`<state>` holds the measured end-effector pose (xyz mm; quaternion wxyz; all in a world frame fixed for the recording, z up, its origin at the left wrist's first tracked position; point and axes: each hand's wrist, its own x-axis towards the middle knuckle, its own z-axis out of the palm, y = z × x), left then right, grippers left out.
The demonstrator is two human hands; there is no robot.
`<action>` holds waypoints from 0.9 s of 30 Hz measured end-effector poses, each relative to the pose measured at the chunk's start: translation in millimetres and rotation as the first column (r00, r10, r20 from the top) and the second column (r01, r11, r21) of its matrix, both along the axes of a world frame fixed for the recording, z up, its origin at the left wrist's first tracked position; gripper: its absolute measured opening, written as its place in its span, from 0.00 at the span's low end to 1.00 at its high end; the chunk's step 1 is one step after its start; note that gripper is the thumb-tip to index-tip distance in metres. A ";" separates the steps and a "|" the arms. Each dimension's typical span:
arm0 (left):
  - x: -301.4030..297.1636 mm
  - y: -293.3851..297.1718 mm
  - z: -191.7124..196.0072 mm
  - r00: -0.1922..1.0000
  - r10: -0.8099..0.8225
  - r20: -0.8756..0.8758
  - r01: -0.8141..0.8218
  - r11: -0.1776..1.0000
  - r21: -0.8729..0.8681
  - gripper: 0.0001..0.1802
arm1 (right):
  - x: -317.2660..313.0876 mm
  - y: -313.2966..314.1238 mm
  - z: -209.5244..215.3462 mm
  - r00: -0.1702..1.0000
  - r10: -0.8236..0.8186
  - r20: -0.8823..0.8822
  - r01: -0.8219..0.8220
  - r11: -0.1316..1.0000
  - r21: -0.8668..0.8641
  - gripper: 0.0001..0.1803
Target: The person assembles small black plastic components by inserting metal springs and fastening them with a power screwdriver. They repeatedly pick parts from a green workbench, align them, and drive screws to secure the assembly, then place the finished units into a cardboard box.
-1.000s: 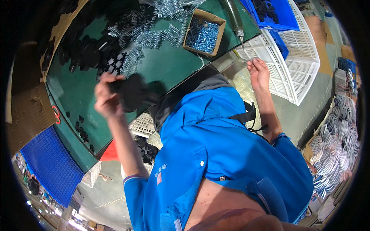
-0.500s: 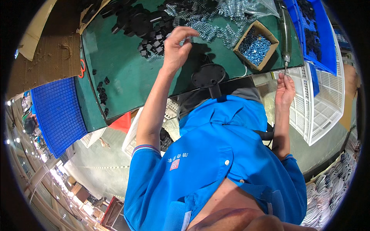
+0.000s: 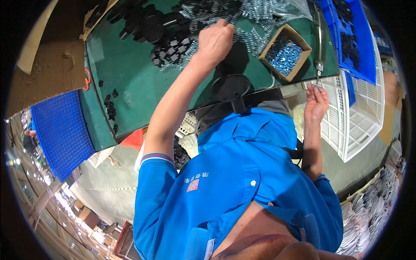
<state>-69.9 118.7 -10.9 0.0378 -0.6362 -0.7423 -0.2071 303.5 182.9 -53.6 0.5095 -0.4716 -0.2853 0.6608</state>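
Left hand [image 3: 215, 40] closed, grip down among the springs [image 3: 197, 13] on the table [image 3: 130, 69]; contents hidden. Right hand [image 3: 315, 104], fingers pinched just under the driver tip [image 3: 319, 71]; box of screws [image 3: 284, 53] beside it.

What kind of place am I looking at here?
Most likely a small-parts assembly bench in a factory or workshop. A green mat holds piles of black parts and metal springs, with a box of blue-grey screws and plastic crates alongside.

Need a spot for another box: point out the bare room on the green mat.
Bare: the mat between the black parts and its left edge. Crowded: the far side, with springs, the screw box and the left hand.
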 end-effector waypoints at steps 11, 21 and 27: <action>7.3 7.4 7.1 0.989 0.051 -0.137 -0.079 0.976 -0.202 0.08 | -5.1 -4.6 14.6 0.995 0.044 0.088 -0.052 0.996 0.079 0.09; 1.1 3.3 8.0 0.994 0.007 -0.114 -0.032 0.975 -0.219 0.11 | -9.3 3.3 18.1 0.975 0.076 0.207 -0.107 0.984 0.143 0.09; -2.3 -14.5 17.1 0.982 0.163 0.094 -0.165 0.986 0.008 0.15 | -11.6 5.8 14.0 0.957 0.091 0.276 -0.144 0.973 0.179 0.09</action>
